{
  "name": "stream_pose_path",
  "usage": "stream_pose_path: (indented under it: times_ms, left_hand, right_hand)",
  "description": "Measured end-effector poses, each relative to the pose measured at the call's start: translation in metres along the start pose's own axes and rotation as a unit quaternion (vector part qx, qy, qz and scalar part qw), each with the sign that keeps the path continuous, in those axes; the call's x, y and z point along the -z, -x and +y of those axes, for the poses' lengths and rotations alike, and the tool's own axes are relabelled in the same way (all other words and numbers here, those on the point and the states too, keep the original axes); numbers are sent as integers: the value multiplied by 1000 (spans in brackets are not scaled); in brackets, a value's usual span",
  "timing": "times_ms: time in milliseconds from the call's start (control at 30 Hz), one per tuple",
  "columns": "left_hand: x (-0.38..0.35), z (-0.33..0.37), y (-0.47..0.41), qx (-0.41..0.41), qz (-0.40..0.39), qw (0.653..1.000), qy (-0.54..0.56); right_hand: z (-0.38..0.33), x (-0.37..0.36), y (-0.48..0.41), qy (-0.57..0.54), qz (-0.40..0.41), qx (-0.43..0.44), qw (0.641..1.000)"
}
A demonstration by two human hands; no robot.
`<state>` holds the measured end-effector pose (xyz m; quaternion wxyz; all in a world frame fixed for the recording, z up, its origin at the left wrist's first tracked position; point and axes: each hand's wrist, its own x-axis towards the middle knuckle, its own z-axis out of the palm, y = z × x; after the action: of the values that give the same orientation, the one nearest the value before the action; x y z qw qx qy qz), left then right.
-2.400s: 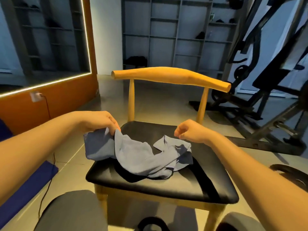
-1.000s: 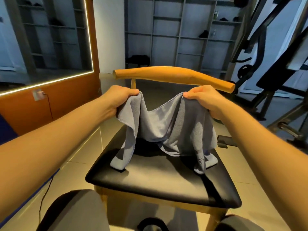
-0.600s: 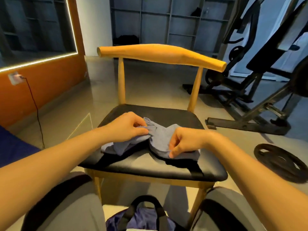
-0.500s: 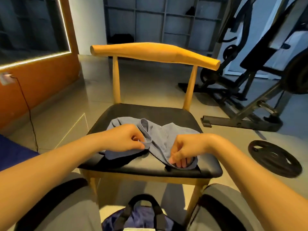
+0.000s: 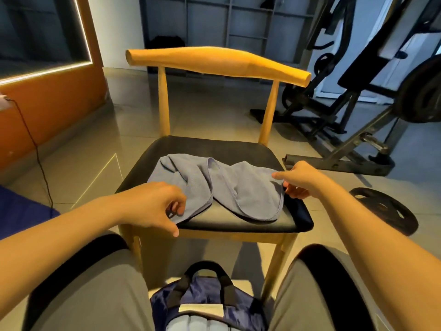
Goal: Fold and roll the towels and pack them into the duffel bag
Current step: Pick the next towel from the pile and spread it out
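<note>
Grey-blue microfibre towel (image 5: 214,185) lies rumpled on the black padded chair seat (image 5: 214,144), neither folded nor rolled. My right hand (image 5: 301,179) pinches its 3 o'clock edge; my left hand (image 5: 152,206) curls over the 7 o'clock corner, grip unclear. Navy fabric duffel bag (image 5: 207,304) at 6 o'clock: packing pending

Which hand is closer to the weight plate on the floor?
Right. The right hand is at the right edge of the towel, toward the weight plate; the left hand is at its near-left corner.
</note>
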<state>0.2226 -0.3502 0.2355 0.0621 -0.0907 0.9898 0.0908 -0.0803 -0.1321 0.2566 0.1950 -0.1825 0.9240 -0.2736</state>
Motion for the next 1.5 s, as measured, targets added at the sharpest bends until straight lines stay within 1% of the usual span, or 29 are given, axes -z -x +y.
stream_pose_path:
  times_ms: [100, 200, 233, 267, 300, 367, 467, 567, 600, 633, 667, 700, 733, 767, 833, 933, 1033, 1100, 1133, 1233, 1400, 1500]
  left_hand:
    - [-5, -4, 1, -11, 26, 1000, -5]
    - [7, -10, 6, 13, 43, 999, 20]
    - [14, -12, 8, 13, 73, 997, 35]
    - [23, -13, 10, 8, 120, 991, 57]
    - [33, -11, 13, -2, 176, 980, 90]
    - [56, -4, 14, -22, 280, 947, 159]
    - [92, 16, 3, -39, 368, 898, 238]
    - [122, 39, -16, -58, 452, 830, 322]
    - [131, 47, -22, -58, 452, 820, 347]
    - [139, 55, -28, -56, 420, 833, 357]
    - [145, 61, -33, -56, 360, 864, 347]
    - [150, 66, -39, -61, 292, 898, 323]
    - [154, 70, -43, -67, 237, 922, 299]
    - [158, 72, -47, -72, 205, 933, 286]
    - [163, 72, -52, -76, 182, 937, 287]
    - [166, 74, -58, -83, 182, 940, 278]
    - [163, 76, -65, -90, 252, 923, 275]
    - [160, 75, -70, -90, 288, 911, 282]
    - [158, 74, -72, -91, 295, 908, 283]
    - [154, 73, -77, -96, 298, 905, 286]
    - [149, 73, -79, -111, 307, 895, 304]
    - [146, 74, -81, -95, 307, 894, 312]
  right_hand:
    - [-1, -9, -3, -3, 34, 12, 999]
    - [-6, -4, -3, -36, 52, 22, 998]
    - [-9, 0, -2, -67, 52, 30, 996]
    - [-12, 5, -1, -111, 52, 44, 991]
    - [-18, 11, 2, -163, 53, 61, 983]
    - [-34, 22, 13, -260, 63, 107, 958]
    - [-68, 40, 33, -328, 110, 192, 918]
    - [-102, 57, 52, -365, 176, 287, 868]
    - [-111, 58, 55, -348, 175, 311, 867]
    - [-119, 56, 58, -305, 156, 323, 882]
    - [-125, 52, 58, -251, 127, 324, 904]
    - [-129, 48, 57, -212, 106, 320, 917]
    - [-131, 46, 55, -203, 104, 318, 920]
    - [-132, 47, 54, -220, 113, 319, 915]
    - [-130, 53, 55, -269, 109, 331, 898]
    - [-120, 53, 64, -260, 37, 370, 891]
    - [-111, 48, 68, -246, -5, 403, 882]
    - [-107, 47, 68, -249, -7, 418, 873]
    - [-105, 46, 68, -251, -7, 425, 870]
    - [-101, 43, 70, -254, -8, 431, 866]
    - [-96, 38, 70, -220, -3, 434, 874]
    - [-94, 36, 71, -230, 2, 434, 871]
